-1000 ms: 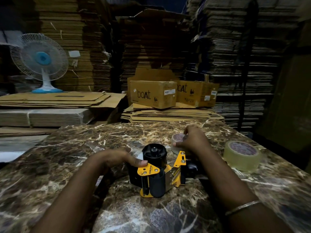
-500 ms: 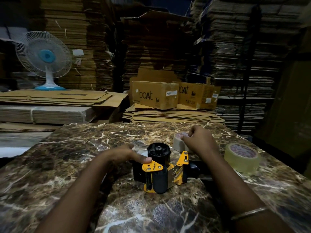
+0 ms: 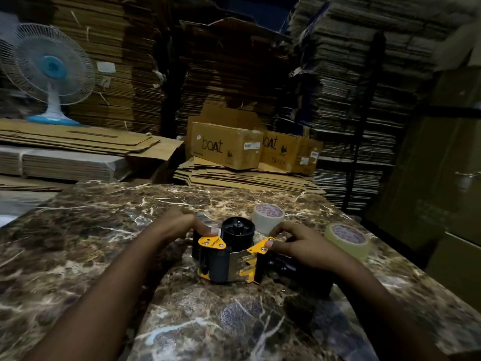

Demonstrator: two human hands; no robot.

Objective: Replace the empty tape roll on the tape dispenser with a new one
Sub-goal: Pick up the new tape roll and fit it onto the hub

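Note:
A yellow and black tape dispenser [image 3: 223,261] lies on its side on the marble table [image 3: 91,243]. Its black hub [image 3: 238,231] points up with no roll on it. My left hand [image 3: 177,225] grips the dispenser's left side, thumb on the yellow plate. On the right side, my right hand [image 3: 299,243] holds the dispenser, thumb pressed on the other yellow plate, over the black handle. A small whitish roll [image 3: 268,218] with a printed core lies just behind the hub. Further right, a full clear tape roll [image 3: 347,241] lies flat, beside my right hand.
Two "boat" cartons [image 3: 226,145] sit on flattened cardboard beyond the table's far edge. A table fan [image 3: 52,71] stands at the far left on cardboard sheets. Tall stacks of flat cartons [image 3: 351,74] fill the background. The table's right edge runs close to the clear roll.
My right hand has left the small whitish roll behind the hub and come back onto the dispenser's right side. The left hand stays on the dispenser.

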